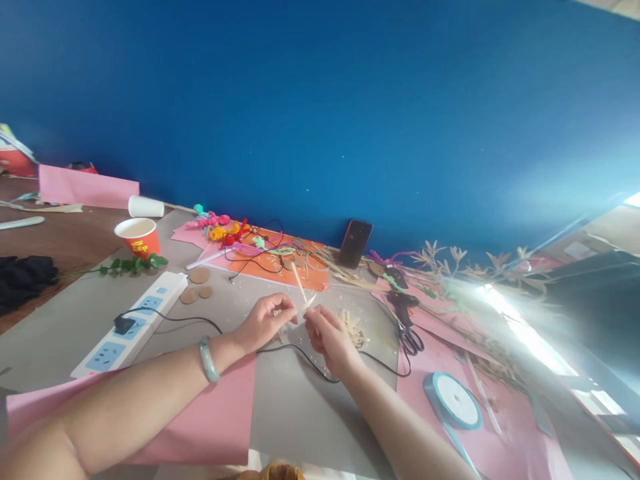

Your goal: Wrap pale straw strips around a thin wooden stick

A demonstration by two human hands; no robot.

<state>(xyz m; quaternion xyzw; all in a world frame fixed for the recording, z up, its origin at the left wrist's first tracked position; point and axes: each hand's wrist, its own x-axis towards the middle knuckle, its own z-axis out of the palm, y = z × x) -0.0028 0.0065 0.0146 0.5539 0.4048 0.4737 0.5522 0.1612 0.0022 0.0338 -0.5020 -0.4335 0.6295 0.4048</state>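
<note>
My left hand (264, 321), with a pale green bangle (208, 360) on its wrist, pinches a small pale pointed strip (309, 303) above the grey table. On the strip's other side, my right hand (331, 337) is closed, its fingertips at the strip. Just beyond the fingers a thin pale stick (299, 280) slants up; whether it joins the strip I cannot tell. Beside my right hand lies a heap of pale leaf-like pieces (352, 328), partly hidden by that hand. Light scraps are scattered around both hands.
A white power strip (145, 313) with a black plug lies left, near a red paper cup (137, 237) and round brown discs (200, 275). A phone (355, 243) leans on the blue wall. Right are a dark glue gun (403, 303), scissors (411, 340) and a ribbon roll (455, 400).
</note>
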